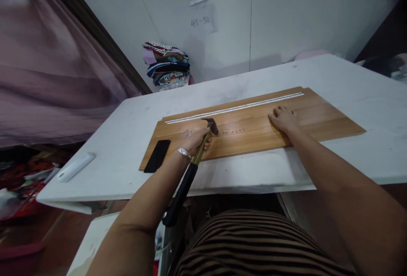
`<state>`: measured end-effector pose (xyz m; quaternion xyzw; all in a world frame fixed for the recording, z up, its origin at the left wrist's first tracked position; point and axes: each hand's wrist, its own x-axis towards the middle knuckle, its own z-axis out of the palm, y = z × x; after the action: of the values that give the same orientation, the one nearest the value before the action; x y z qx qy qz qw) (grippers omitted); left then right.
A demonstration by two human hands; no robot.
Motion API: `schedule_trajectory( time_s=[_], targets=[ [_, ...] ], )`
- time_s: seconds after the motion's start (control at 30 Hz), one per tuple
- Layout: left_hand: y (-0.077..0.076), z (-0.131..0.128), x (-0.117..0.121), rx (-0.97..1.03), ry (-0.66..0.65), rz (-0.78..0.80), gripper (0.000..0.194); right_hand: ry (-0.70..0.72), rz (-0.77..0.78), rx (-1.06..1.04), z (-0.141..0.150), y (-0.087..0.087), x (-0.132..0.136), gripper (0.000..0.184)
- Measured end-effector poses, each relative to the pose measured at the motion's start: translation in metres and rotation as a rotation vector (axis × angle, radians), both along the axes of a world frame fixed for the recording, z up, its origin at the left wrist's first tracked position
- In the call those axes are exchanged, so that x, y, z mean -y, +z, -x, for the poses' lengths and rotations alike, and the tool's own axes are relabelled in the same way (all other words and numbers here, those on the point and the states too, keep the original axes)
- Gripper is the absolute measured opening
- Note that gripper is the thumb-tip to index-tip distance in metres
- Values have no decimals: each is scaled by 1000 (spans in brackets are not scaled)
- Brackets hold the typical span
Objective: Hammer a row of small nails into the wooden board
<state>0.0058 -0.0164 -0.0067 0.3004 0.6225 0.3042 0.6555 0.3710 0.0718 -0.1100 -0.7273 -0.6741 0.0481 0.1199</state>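
My left hand [201, 139] is wrapped round a claw hammer [187, 182] close to its head, with the black grip pointing back toward me. The hammer's metal head is just over a wood-grained board [330, 117]. A row of several small nails [233, 131] runs along the board to the right of the head. Left of my left hand lies a small loose pile of nails [187, 132]. My right hand [283, 119] rests on the board with its fingers spread, holding nothing. A long white measuring strip [235, 107] lies along the board's far side.
A black phone [157, 156] lies on the board's left end. The board is on a white table [352, 81], with a pale elongated object [76, 167] at its left. Folded clothes [168, 65] are stacked behind the table by the wall. A pink curtain [57, 55] hangs at the left.
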Motion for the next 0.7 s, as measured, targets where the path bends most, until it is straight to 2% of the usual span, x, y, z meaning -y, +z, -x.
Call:
schedule_trajectory(
  time_s=[0.4, 0.7],
  targets=[
    [2, 3, -2, 43, 1, -7, 30, 3, 32, -9, 1, 4, 2, 48],
    [-1, 0, -1, 8, -3, 10, 38, -1, 24, -2, 1, 4, 2, 45]
  ],
)
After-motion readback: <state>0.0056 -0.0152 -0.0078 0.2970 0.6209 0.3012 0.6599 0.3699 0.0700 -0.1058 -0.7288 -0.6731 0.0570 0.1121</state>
